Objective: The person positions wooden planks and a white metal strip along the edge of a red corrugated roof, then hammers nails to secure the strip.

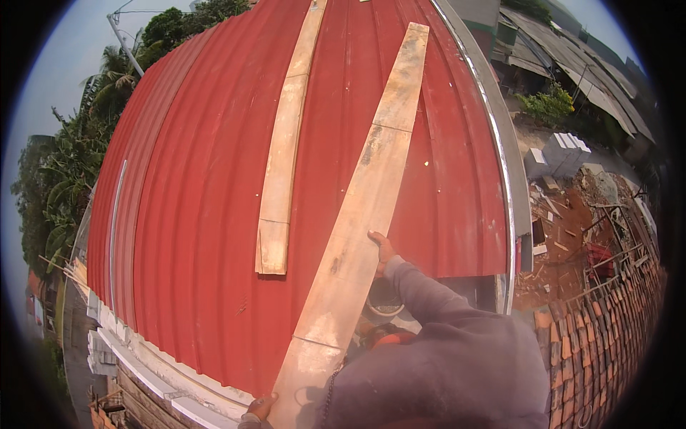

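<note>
A long wooden plank (366, 184) slants across the red metal roof, its near end low in the view and its far end up to the right. My left hand (263, 406) grips the plank's left edge close to the near end. Farther along, my right hand (384, 250) is closed on the right edge, with its thumb over the top face and the other fingers partly hidden. Both hands are bare, and a grey sleeve covers my right arm. To the left, a second wooden plank (283, 168) lies along the ribs of the roof, untouched.
Ribbed red roof sheets (207, 214) spread under the planks. Metal flashing (498, 154) edges the roof's right side; a drop lies beyond, with rubble and grey blocks (564, 152) on the ground. Clay roof tiles (604, 350) are at lower right. A thin metal strip (116, 229) lies far left.
</note>
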### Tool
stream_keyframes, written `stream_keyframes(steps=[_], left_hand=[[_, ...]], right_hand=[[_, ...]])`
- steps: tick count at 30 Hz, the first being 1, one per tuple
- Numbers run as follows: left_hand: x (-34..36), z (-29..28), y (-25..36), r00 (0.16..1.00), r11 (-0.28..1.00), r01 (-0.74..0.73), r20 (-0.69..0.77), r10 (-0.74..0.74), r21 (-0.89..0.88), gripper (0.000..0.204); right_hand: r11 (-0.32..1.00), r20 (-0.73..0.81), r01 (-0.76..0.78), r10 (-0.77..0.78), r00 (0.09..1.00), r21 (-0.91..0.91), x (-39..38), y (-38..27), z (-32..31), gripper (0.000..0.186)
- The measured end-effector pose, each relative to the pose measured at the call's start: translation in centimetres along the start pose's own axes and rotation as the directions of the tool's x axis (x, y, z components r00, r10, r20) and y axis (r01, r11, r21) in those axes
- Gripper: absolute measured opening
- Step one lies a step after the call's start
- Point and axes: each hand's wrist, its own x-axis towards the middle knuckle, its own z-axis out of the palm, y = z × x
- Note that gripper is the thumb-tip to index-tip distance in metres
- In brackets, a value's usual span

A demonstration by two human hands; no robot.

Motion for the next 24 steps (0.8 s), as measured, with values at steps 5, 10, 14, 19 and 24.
stream_keyframes(steps=[5,10,14,19,24], left_hand=[[10.9,-2.0,23.7,0.959,0.927,-0.233,-0.228,0.168,-0.293,0.091],[14.3,-1.6,40.5,0.994,0.986,-0.113,-0.018,0.111,-0.121,0.114],[14.0,0.4,39.6,0.993,0.996,-0.017,-0.111,0.027,0.091,0.13],[10.6,-2.3,38.5,0.974,0.974,-0.201,-0.132,0.186,-0.107,0.121],[11.0,-3.9,34.8,0.973,0.997,-0.072,-0.217,0.076,0.029,0.103]], right_hand=[[0.999,-0.124,0.012,-0.018,0.992,-0.053,-1.7,0.9,0.1,0.062],[0.989,-0.097,-0.116,0.108,0.989,-0.089,-4.6,3.3,3.5,0.067],[0.968,-0.021,-0.199,0.198,0.98,-0.15,-6.1,2.9,3.2,0.08],[0.995,0.071,-0.064,0.058,0.996,0.08,1.3,-1.5,-2.5,0.121],[0.945,-0.014,0.293,-0.294,0.956,0.145,10.7,-11.2,3.3,0.092]])
